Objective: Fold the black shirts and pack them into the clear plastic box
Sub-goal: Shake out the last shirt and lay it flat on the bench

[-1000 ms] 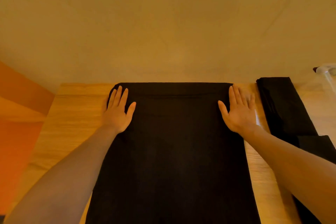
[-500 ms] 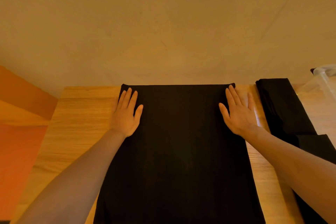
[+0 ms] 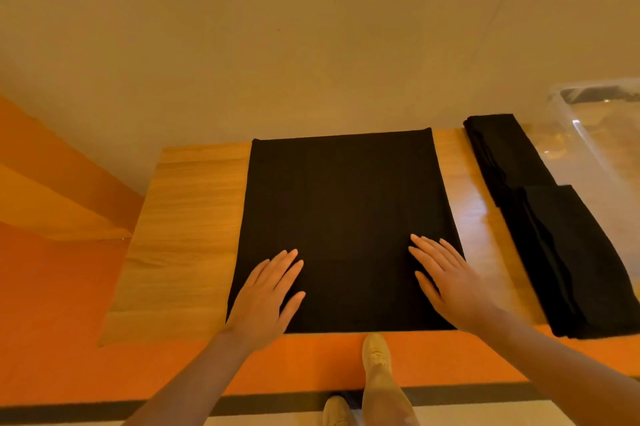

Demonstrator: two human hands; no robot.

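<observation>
Two flat hands on one black shirt (image 3: 346,218), spread across the wooden table (image 3: 187,218).
Left hand (image 3: 266,297) and right hand (image 3: 446,280) lie with fingers straight near its front edge. Folded shirts (image 3: 540,218) lie to the right, beside the clear plastic box (image 3: 599,135).

- Both forearms are bare to the bottom edge of the view, no sleeve showing on either.
- The left hand (image 3: 265,297) and the right hand (image 3: 450,282) carry no glove, ring or watch.
- Light beige trousers (image 3: 382,391) cover the one leg in view.
- Pale cream lace-up shoes: one shoe (image 3: 376,351) forward, the other shoe (image 3: 336,411) at the bottom edge.
</observation>
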